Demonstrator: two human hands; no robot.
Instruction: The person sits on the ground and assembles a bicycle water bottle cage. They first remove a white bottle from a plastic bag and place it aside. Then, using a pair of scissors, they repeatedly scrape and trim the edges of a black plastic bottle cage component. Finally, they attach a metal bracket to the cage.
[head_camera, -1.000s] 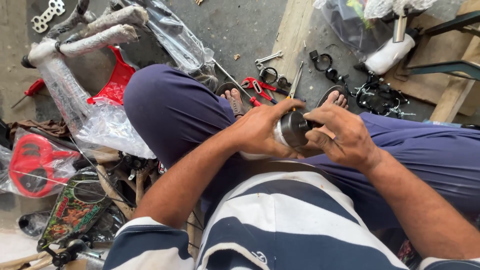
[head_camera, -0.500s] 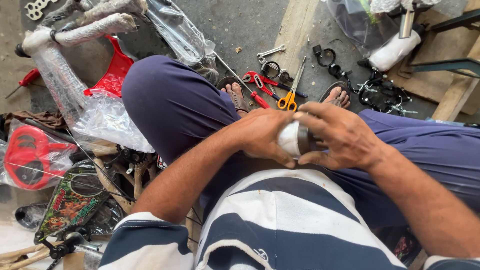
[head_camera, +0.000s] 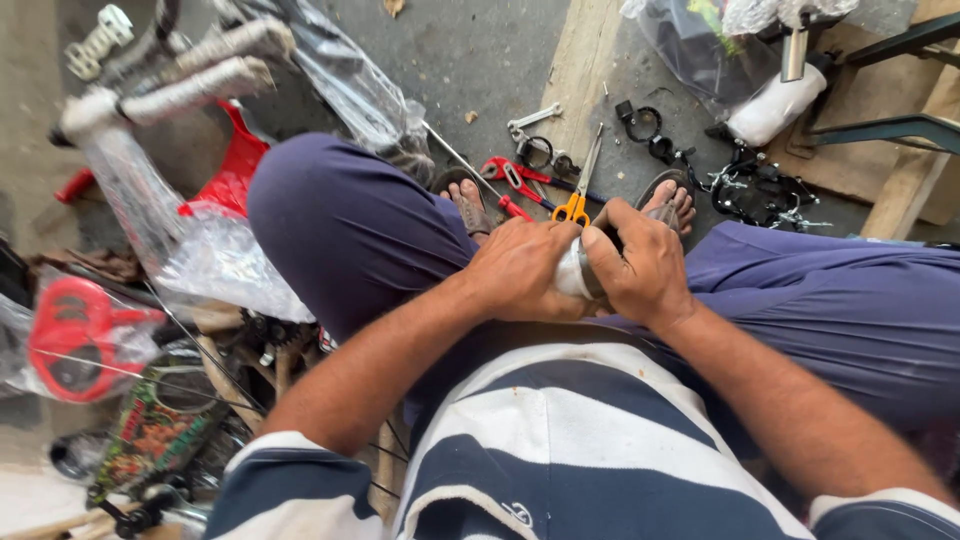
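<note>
both hands sit close together over the lap, closed around a small cylindrical part (head_camera: 572, 272) that shows pale grey-white between them. left hand (head_camera: 522, 270) wraps its near end with fingers curled over the top; right hand (head_camera: 640, 268) clamps the far end, thumb lying along the upper side. compared with a second ago, the dark face of the part, then turned up toward the camera, no longer shows; half a second ago a pale round end was visible, and now only a pale strip remains between the palms. judgement: the part is being rotated or twisted between the two grips, the hands closing in as they go, so the work is mid-turn rather than finished. the hands have also shifted slightly lower and nearer the body. on the floor beyond the knees, yellow-handled scissors (head_camera: 575, 200), red-handled pliers (head_camera: 508, 176) and a small spanner (head_camera: 532, 120) lie untouched, near the sandalled feet. a heap of dark metal fittings (head_camera: 760, 190) lies to the right, plastic-wrapped frame pieces (head_camera: 190, 70) to the left.
</note>
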